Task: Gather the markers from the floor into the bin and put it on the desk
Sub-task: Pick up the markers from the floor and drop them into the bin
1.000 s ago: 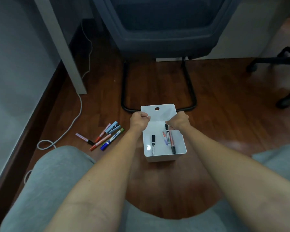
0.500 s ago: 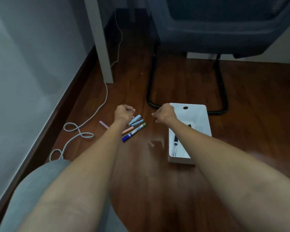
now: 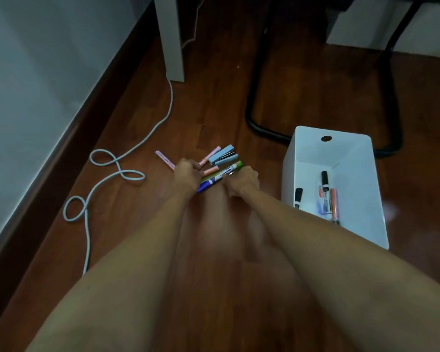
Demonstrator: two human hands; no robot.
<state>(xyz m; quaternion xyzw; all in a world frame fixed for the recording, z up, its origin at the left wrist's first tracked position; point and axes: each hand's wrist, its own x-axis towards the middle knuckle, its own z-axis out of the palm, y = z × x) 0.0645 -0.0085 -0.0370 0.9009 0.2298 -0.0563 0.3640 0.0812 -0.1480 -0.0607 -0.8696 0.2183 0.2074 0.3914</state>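
Note:
Several markers [image 3: 220, 177] lie bunched on the wooden floor, left of the white bin [image 3: 343, 151]. My left hand [image 3: 187, 175] is closed over the pile's left end, its fingers around the pink marker [image 3: 164, 158] and orange marker [image 3: 210, 170]. My right hand [image 3: 242, 182] pinches the blue and green markers at their middle. The bin stands upright on the floor to the right, with a black marker [image 3: 298, 196] and a few more markers [image 3: 328, 198] lying inside.
A light blue stapler [image 3: 223, 154] lies just beyond the markers. A white cable [image 3: 117, 171] loops over the floor on the left, near the baseboard. A white desk leg [image 3: 170, 39] and a black chair frame [image 3: 258, 118] stand behind.
Both hands left the bin, went left and came down on the marker pile. The view swung left, so the bin now sits at the right.

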